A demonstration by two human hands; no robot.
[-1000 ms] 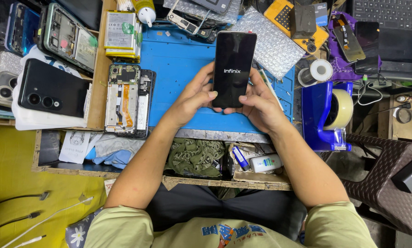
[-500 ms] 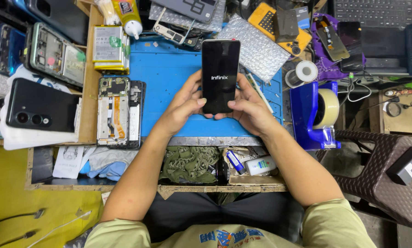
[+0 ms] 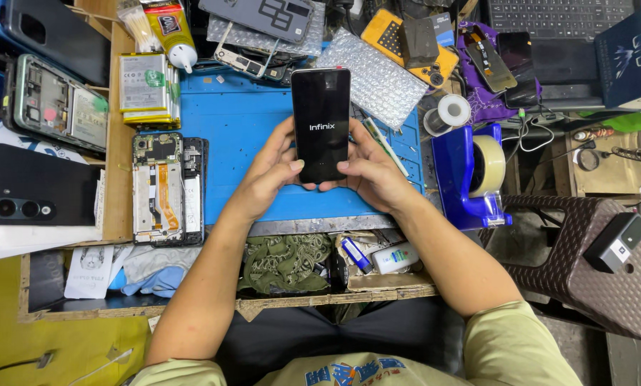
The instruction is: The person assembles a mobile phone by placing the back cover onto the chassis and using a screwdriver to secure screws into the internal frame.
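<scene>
A black smartphone [image 3: 322,123] is held upright over the blue work mat [image 3: 234,121], its dark screen showing a small white logo. My left hand [image 3: 272,171] grips its lower left edge, thumb on the screen's bottom corner. My right hand [image 3: 369,170] grips the lower right edge, thumb resting near the bottom of the screen. Both forearms come up from the lower part of the view.
An opened phone frame [image 3: 169,187] lies left of the mat, with a battery [image 3: 143,86] and glue bottle [image 3: 171,32] above. A black phone [image 3: 38,187] sits far left. Bubble wrap [image 3: 381,78], a blue tape dispenser [image 3: 470,175] and a brown stool [image 3: 585,257] stand to the right.
The view has shifted slightly, so the phone and both hands sit a little lower and more central. The logo stays on the screen and both hands keep their grip.
</scene>
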